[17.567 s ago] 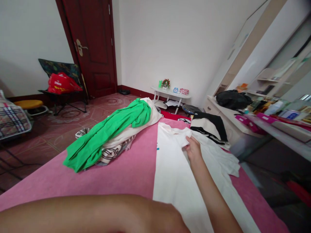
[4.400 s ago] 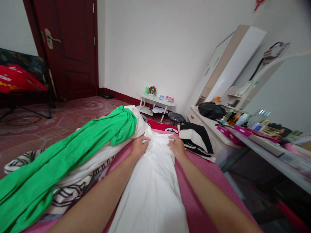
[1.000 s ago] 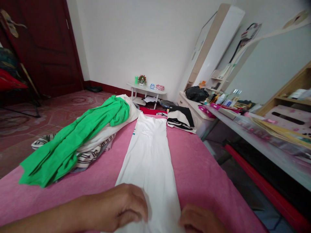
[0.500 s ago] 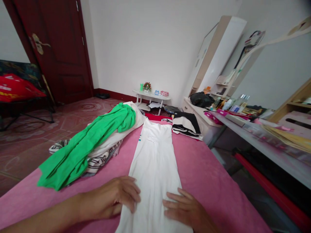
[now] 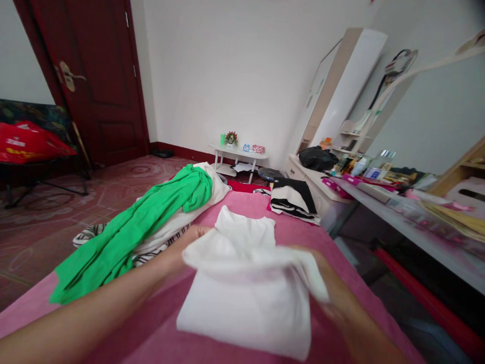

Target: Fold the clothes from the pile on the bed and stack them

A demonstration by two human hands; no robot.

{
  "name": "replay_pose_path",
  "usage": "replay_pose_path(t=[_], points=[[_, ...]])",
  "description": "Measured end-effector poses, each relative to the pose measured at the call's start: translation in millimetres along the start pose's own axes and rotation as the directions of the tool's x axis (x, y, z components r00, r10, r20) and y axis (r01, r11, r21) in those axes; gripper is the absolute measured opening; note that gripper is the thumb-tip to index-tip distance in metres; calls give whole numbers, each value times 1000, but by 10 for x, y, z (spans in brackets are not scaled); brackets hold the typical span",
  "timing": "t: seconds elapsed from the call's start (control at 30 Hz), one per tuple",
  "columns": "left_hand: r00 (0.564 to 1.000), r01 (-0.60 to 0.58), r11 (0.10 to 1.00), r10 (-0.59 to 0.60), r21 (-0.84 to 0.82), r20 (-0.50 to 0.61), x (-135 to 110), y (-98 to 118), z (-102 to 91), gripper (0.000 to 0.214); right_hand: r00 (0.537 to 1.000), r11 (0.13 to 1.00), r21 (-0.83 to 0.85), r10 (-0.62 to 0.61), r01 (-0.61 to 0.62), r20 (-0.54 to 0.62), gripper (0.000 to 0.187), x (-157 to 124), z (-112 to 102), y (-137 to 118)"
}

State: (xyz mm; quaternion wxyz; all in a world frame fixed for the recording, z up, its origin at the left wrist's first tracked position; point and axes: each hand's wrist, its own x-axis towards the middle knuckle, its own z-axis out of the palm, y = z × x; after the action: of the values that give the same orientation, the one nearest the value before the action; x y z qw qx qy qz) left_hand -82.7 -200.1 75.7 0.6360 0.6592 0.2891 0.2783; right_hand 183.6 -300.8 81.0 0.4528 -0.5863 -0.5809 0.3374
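A white garment (image 5: 242, 313) lies in front of me on the pink bed cover (image 5: 151, 333), its near part doubled over. Its lifted edge is raised above the layers below and blurred by motion. My left hand (image 5: 199, 233) is closed on the left side of that raised edge, with most of its fingers behind the cloth. At the right side my right hand (image 5: 312, 260) grips the same edge, largely covered by the hanging fabric. The far end of the garment rests flat on the bed.
To the left lies a loose heap with a green garment (image 5: 136, 227) on top. Folded black-and-white clothes (image 5: 293, 199) sit at the far right of the bed. A cluttered dressing table (image 5: 326, 184) stands along the right, and a small white table (image 5: 238, 150) by the wall.
Both hands have moved forward and up from the garment's sides, carrying its near end away from me. The garment now lies shorter, folded over on itself.
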Motion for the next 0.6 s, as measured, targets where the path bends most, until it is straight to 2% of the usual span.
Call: replay_pose_path(t=[0.03,0.07,0.13,0.2,0.27,0.33,0.5,0.6], points=[[986,-56,993,72,108,-153,255,-77,-72,35,995,999,42,29,-26,-93,38,107,-50,72],[948,-56,971,125,231,-294,492,-181,-140,43,977,995,75,72,-58,-200,43,230,-68,184],[904,-13,946,149,323,-400,864,-434,-248,52,915,992,53,127,-116,-382,57,491,-33,499],[869,36,905,181,425,-460,1074,-679,-310,58,854,983,-45,130,-176,-504,64,699,40,845],[856,75,849,215,523,-471,1147,-848,-330,60,846,978,-131,69,-162,-529,65,800,99,1107],[865,90,791,239,605,-441,1145,-920,-324,59,868,973,-201,-2,-113,-497,63,807,122,1226],[888,76,698,278,712,-367,1116,-874,-299,42,899,935,-337,-51,-110,-435,44,762,90,1174],[875,109,641,301,759,-380,1125,-849,-288,39,875,920,-376,-87,-113,-476,37,808,50,1188]])
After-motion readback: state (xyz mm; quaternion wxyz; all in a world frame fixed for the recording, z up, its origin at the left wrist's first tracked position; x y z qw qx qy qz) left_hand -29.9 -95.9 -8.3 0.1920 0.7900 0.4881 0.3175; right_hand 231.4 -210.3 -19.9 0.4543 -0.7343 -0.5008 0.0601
